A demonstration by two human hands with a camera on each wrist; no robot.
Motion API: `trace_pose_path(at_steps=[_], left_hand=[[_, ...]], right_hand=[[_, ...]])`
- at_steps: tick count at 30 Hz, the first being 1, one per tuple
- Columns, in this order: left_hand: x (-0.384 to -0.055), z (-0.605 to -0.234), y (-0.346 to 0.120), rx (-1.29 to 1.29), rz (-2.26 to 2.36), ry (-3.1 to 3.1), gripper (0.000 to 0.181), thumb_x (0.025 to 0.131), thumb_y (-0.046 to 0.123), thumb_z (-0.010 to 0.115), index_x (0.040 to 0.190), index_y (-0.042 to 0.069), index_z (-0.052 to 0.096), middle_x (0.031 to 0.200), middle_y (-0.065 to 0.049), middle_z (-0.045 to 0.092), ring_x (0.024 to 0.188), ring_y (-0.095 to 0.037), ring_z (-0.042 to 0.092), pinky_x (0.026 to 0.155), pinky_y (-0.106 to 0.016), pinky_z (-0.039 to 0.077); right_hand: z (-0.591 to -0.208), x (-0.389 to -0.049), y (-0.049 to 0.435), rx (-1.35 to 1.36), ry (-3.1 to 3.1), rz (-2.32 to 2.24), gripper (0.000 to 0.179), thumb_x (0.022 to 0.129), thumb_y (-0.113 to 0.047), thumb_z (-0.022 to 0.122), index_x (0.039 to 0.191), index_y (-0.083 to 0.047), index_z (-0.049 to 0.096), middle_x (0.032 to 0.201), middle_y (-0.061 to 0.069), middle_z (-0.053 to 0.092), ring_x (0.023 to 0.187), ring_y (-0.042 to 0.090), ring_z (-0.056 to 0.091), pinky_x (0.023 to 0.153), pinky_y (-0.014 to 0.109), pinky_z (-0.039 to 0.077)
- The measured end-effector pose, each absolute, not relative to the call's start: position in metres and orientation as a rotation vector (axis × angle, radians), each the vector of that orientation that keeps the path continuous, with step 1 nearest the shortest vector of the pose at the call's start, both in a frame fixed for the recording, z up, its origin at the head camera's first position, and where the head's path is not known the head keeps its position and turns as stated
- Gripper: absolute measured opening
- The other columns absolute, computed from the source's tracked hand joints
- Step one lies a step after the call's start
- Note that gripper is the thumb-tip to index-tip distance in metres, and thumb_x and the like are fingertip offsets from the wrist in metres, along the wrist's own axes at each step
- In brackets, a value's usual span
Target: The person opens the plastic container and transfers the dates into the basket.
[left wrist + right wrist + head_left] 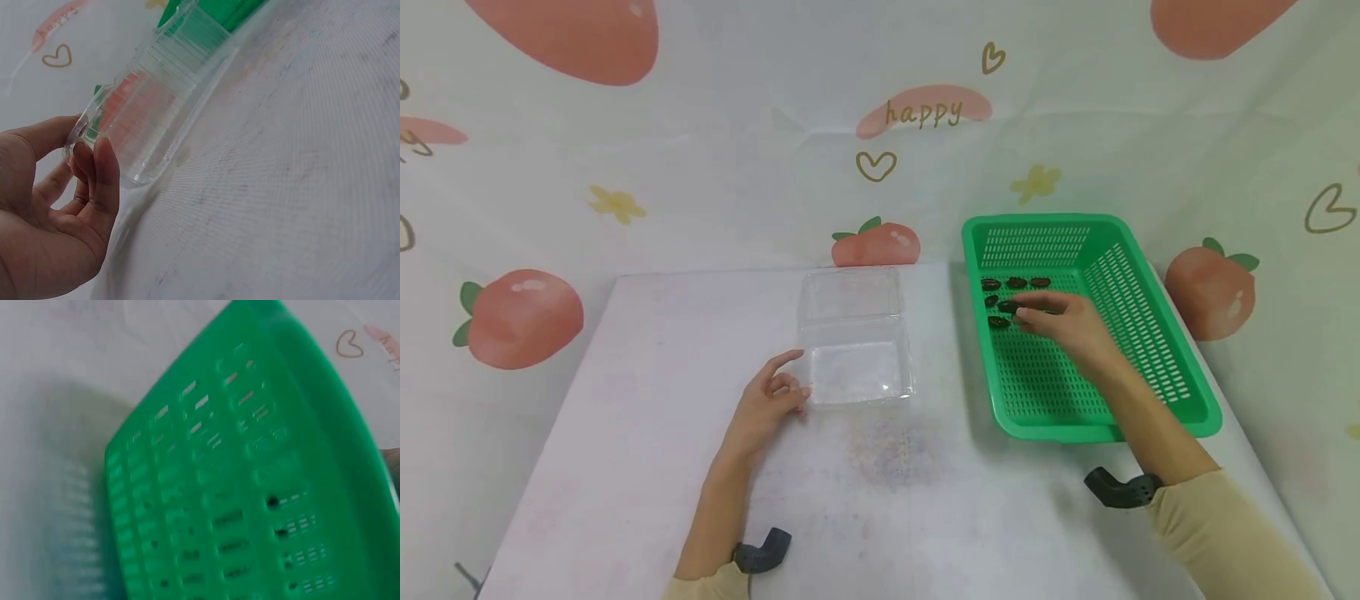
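A clear plastic clamshell box (854,372) lies with its lid (850,297) folded back on the white table. My left hand (767,400) holds the box at its left edge; in the left wrist view the fingers (106,178) bend around the near rim. My right hand (1071,329) reaches into a green basket (1097,432) and pinches a dark brown oval piece (1008,307), like a dried date, between thumb and index finger. Several similar dark pieces (1017,283) lie by the basket's left side. The basket wall (187,456) hides the right fingers in the right wrist view.
The basket stands at the table's right, its rim raised around my right forearm. A printed cloth (737,167) hangs behind the white table (647,433). Dark wrist straps (762,551) sit on both forearms.
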State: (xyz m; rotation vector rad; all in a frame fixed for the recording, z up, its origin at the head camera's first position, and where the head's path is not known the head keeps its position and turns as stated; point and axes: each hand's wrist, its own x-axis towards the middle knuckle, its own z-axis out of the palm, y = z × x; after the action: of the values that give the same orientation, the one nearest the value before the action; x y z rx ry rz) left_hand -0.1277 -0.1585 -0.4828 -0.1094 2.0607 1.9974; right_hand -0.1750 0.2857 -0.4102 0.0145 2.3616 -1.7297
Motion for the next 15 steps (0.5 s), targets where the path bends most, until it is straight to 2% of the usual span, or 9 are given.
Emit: trace_pose_path(at_steps=[4, 9, 15], left_hand=[[-0.127, -0.483, -0.160, -0.120, 2.004, 2.055, 0.062, 0.090, 0.003, 0.071, 0.146, 0.014, 0.046, 0.082, -0.001, 0.049, 0.068, -0.014, 0.057, 0.069, -0.031, 0.057], [-0.127, -0.484, -0.160, -0.115, 2.009, 2.049, 0.061, 0.090, 0.004, 0.071, 0.145, 0.015, 0.046, 0.082, -0.001, 0.049, 0.068, -0.015, 0.058, 0.069, -0.031, 0.057], [-0.127, -0.482, -0.161, -0.113, 1.993, 2.061, 0.062, 0.090, 0.005, 0.072, 0.146, 0.014, 0.046, 0.082, -0.001, 0.049, 0.069, -0.015, 0.058, 0.071, -0.032, 0.057]], right_hand=[[-0.412, -0.177, 0.295, 0.017, 2.404, -1.661, 0.047, 0.098, -0.032, 0.064, 0.133, -0.001, 0.059, 0.127, 0.007, 0.061, 0.110, 0.019, 0.067, 0.091, 0.021, 0.052], [-0.414, -0.180, 0.306, -0.006, 2.426, -1.540, 0.048, 0.099, -0.033, 0.062, 0.135, -0.001, 0.058, 0.135, 0.016, 0.056, 0.110, 0.016, 0.066, 0.096, 0.031, 0.051], [-0.423, -0.186, 0.315, -0.005, 2.427, -1.456, 0.045, 0.099, -0.030, 0.063, 0.133, 0.000, 0.060, 0.131, 0.017, 0.060, 0.108, 0.019, 0.067, 0.090, 0.027, 0.053]])
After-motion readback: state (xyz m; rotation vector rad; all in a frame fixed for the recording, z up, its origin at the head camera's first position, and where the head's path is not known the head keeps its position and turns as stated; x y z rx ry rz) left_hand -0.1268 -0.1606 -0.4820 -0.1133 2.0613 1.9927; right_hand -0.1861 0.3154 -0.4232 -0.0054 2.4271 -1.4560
